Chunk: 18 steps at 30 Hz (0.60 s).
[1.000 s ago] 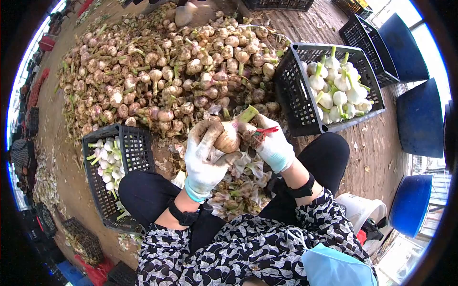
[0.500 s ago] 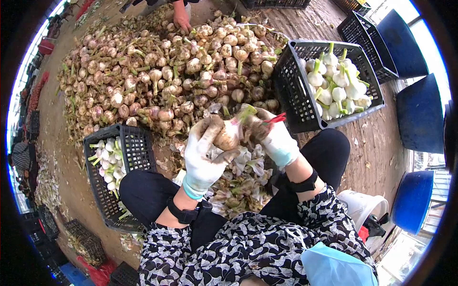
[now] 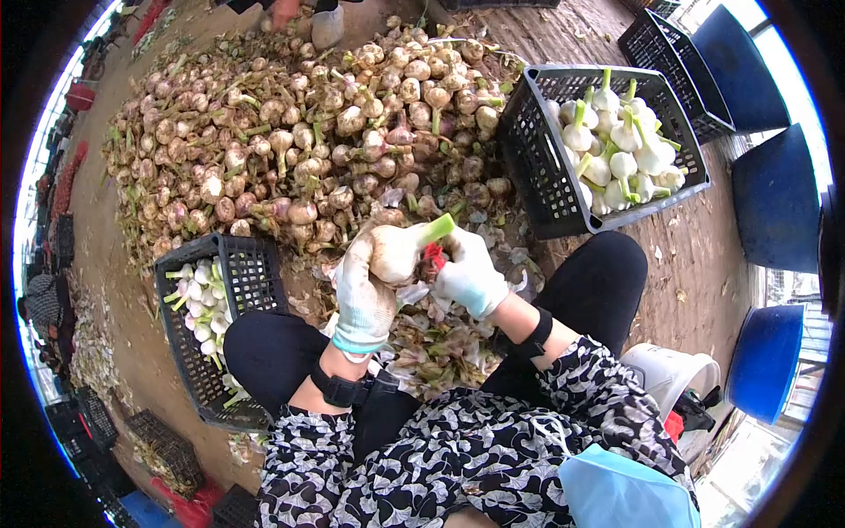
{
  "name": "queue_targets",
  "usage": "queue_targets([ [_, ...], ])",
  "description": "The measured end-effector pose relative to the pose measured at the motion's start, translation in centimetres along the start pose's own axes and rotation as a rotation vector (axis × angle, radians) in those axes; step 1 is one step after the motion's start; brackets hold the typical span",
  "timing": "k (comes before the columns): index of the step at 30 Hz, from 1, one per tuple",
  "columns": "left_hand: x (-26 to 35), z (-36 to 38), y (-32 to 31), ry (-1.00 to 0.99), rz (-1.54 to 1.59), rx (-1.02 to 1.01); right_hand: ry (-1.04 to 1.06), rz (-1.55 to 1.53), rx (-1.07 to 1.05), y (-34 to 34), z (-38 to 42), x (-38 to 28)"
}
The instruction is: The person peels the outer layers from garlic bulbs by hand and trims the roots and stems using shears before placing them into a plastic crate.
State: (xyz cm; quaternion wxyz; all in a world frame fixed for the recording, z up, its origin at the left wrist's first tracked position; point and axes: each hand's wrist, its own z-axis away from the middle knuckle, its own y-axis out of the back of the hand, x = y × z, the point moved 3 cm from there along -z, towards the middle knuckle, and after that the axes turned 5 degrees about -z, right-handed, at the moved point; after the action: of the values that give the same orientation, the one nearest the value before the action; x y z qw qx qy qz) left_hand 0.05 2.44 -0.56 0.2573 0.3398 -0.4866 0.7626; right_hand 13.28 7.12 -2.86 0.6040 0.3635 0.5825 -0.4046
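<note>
My left hand (image 3: pixel 363 295), in a white glove, is closed around a garlic bulb (image 3: pixel 393 253) with pale skin and a cut green stem pointing up to the right. Beside the bulb, my right hand (image 3: pixel 473 275), also gloved, has its fingers curled around a small red-handled tool (image 3: pixel 433 257); its working end cannot be made out. The right fingers are close to the base of the stem. Below both hands lie loose garlic skins (image 3: pixel 440 352) between my knees. Beyond them spreads a large pile of unpeeled garlic (image 3: pixel 255 150).
A black crate (image 3: pixel 607 224) of clean white garlic stands at the right, another crate (image 3: pixel 251 273) at the left by my knee. Blue tubs (image 3: pixel 779 198) and a white bucket (image 3: pixel 664 374) are further right. A co-worker's gloved hand (image 3: pixel 327 28) is behind the pile.
The bulb has turned and shows paler skin, its green stem now to the upper right. My right hand has moved lower and turned. The co-worker's bare hand has drawn back from the pile.
</note>
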Motion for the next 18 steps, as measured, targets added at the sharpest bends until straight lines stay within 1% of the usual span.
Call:
queue_targets([
  [1,0.1,-0.1,-0.2,-0.006,0.002,0.001,-0.129,-0.073,-0.046,0.5,0.2,0.4],
  [3,0.4,-0.2,-0.3,0.049,-0.007,0.032,-0.253,-0.354,-0.210,2.1,0.4,3.5],
  [4,0.0,-0.6,0.4,0.092,-0.042,-0.004,-0.262,-0.526,-0.255,1.7,0.6,-0.8],
  [5,-0.4,-0.6,0.9,0.093,-0.041,0.001,-0.449,-0.519,-0.188,1.9,0.7,-0.2],
  [7,-0.6,-0.4,0.1,0.069,-0.182,-0.281,-0.228,-0.301,-0.168,2.1,0.0,-1.0],
  [8,-0.7,-0.7,0.5,-0.109,-0.468,-0.289,-0.222,-0.303,-0.162,1.9,-0.1,-1.0],
  [9,-0.3,-0.5,0.0,-0.185,-0.738,-0.208,-0.152,-0.226,-0.073,2.0,-0.2,-1.2],
  [10,0.0,-0.1,-0.4,-0.165,-0.672,-0.217,-0.086,-0.148,0.010,2.1,-0.3,-1.5],
  [11,0.6,0.1,-0.9,-0.147,-0.606,-0.222,-0.084,-0.149,0.007,2.2,-0.4,-1.9],
  [13,1.2,-0.1,-0.8,-0.022,-0.410,-0.252,0.335,0.306,0.003,2.6,-0.3,-4.6],
  [14,1.5,0.0,-1.2,0.031,-0.187,-0.276,0.068,-0.219,-0.048,2.7,-0.1,-3.2],
  [15,1.2,0.0,-0.7,0.121,-0.029,-0.372,0.117,-0.185,-0.208,3.5,-0.3,-4.5],
  [17,0.7,-0.1,-0.3,0.185,0.066,-0.379,-0.233,-0.762,-0.158,2.9,0.1,-2.9],
  [18,0.8,-0.4,-0.3,0.200,0.123,-0.404,-0.254,-0.835,-0.108,2.2,0.3,-3.5],
])
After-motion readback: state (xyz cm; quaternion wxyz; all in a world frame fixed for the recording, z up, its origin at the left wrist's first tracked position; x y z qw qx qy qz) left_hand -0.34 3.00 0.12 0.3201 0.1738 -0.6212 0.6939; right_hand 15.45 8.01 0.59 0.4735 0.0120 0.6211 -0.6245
